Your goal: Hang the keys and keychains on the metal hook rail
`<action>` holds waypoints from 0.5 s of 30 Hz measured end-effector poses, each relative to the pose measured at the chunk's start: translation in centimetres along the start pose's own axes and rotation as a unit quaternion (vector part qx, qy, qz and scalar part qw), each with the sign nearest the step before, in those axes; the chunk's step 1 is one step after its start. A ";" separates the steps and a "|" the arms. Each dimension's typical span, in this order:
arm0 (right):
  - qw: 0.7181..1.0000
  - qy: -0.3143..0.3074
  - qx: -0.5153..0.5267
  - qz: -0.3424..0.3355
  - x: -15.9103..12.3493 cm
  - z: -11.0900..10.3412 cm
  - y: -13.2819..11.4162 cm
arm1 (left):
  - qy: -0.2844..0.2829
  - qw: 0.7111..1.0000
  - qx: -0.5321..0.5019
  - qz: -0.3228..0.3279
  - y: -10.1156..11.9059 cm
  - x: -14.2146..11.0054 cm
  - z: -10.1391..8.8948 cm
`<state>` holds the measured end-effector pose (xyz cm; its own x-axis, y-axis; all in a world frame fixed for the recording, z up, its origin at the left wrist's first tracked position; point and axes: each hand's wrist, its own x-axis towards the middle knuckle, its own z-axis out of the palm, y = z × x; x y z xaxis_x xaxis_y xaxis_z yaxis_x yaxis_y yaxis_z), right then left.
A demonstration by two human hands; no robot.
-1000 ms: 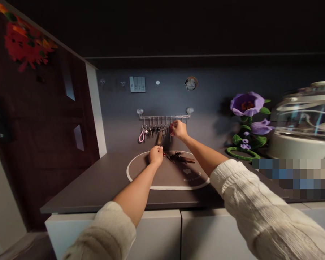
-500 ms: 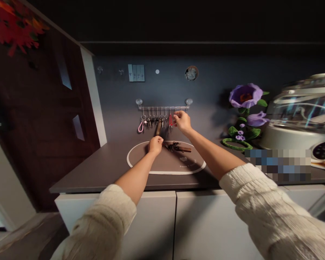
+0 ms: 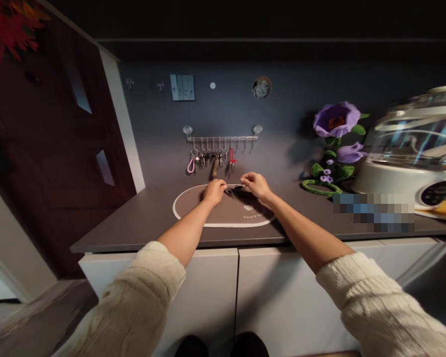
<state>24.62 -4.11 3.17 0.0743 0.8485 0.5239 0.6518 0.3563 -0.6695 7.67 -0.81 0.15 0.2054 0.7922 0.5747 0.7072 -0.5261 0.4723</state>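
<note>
My left hand [image 3: 214,192] is closed in a pinch over the oval mat, at the near end of a bunch of dark keys [image 3: 230,193]. The far part of that bunch lies on the mat, partly hidden behind my right hand [image 3: 258,186]. My right hand hovers just right of the keys, its fingers loosely bent and apart with nothing visible in them. Above both hands is a clear hook rail [image 3: 223,138] on the wall. From it hang several key rings, one with a pink loop [image 3: 191,165], one with a brown strap [image 3: 216,167] and one with a red cord [image 3: 231,156].
The brown oval mat [image 3: 223,213] with a white rim lies on a dark countertop [image 3: 134,223]. To the right stand purple felt flowers [image 3: 336,121] and a white appliance with a clear dome [image 3: 405,183]. A dark door [image 3: 59,173] is at the left.
My right hand has come down from beside the red-corded keys on the rail to the bunch on the mat. My left hand stays by that bunch. The view has tilted slightly downward.
</note>
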 end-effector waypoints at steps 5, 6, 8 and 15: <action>0.985 -0.084 -0.146 -0.032 -0.9 -0.9 0.8 | -0.010 1.000 0.008 0.017 0.2 -0.1 0.0; 0.981 -0.097 -0.165 -0.040 -0.9 -1.0 1.0 | -0.010 1.000 0.009 0.018 0.2 -0.1 0.0; 0.971 -0.123 -0.197 -0.058 -0.8 -0.9 1.2 | -0.009 1.000 0.010 0.023 0.2 -0.1 0.0; 0.947 -0.163 -0.270 -0.063 -0.7 -0.9 1.4 | -0.006 0.999 0.011 0.040 0.6 -0.3 -0.3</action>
<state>26.17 -4.53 2.32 -0.2088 0.9201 0.3314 0.9376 0.2847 -0.1997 7.86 -1.44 0.50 0.2696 0.7521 0.6013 0.7025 -0.5807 0.4115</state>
